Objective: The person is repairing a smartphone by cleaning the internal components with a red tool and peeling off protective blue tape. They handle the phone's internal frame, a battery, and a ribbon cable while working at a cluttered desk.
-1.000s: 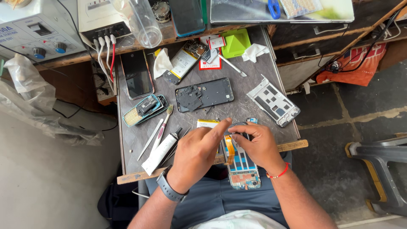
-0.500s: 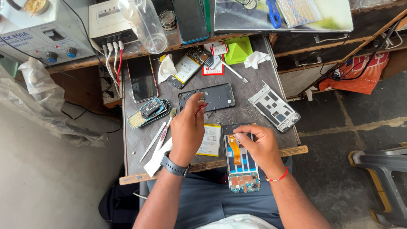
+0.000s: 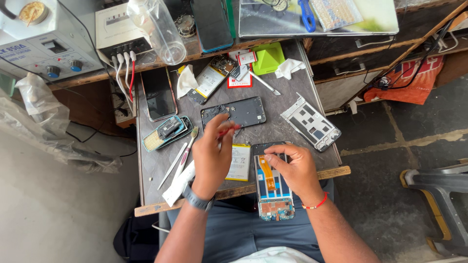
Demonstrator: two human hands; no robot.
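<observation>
On the grey table (image 3: 161, 165), the opened phone (image 3: 273, 190) lies with its long axis running away from the person, its near end overhanging the table edge above the lap. The right hand (image 3: 292, 170) rests on its upper half, fingers pinched at the top edge and hiding that part. Just left, the left hand (image 3: 213, 153) grips a thin red tool (image 3: 229, 130), mostly hidden, above the battery (image 3: 240, 163).

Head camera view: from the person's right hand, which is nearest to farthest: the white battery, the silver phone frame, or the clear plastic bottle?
1. White battery, just left of the right hand.
2. Silver phone frame, up and right.
3. Clear plastic bottle, far up-left on the shelf.
</observation>
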